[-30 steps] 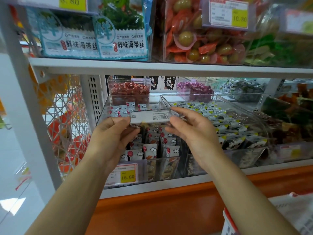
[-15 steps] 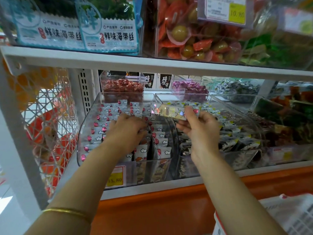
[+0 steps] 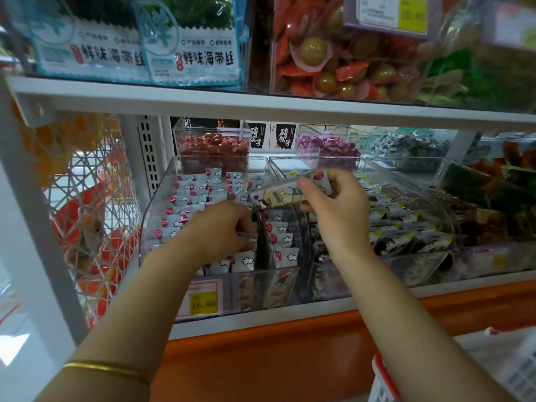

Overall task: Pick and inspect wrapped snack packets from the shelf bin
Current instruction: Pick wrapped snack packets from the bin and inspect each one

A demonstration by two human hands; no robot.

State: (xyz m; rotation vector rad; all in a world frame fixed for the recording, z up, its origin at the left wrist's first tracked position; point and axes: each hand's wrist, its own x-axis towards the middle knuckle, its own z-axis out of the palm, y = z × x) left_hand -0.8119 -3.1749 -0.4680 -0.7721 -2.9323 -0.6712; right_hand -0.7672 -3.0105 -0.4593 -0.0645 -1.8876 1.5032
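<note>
Crosswise, the packet [image 3: 290,192] lies pinched in the right hand [image 3: 336,210]; the left hand [image 3: 220,227] curls among binned packets [image 3: 197,192].

Left hand [image 3: 220,227] in bin [image 3: 156,204]; right hand [image 3: 339,210] beside, holding packet [image 3: 285,194].

White shelving [image 3: 261,104], orange base panel [image 3: 290,352]

On the upper shelf [image 3: 261,104] stand blue-and-white seaweed packs [image 3: 191,53] beside a clear box of green olives in orange wrappers [image 3: 342,68]; a yellow price tag [image 3: 203,303] hangs low; at the back, small tubs of red sweets [image 3: 214,146] and purple sweets [image 3: 327,146]; left, a white wire basket [image 3: 87,204].
</note>
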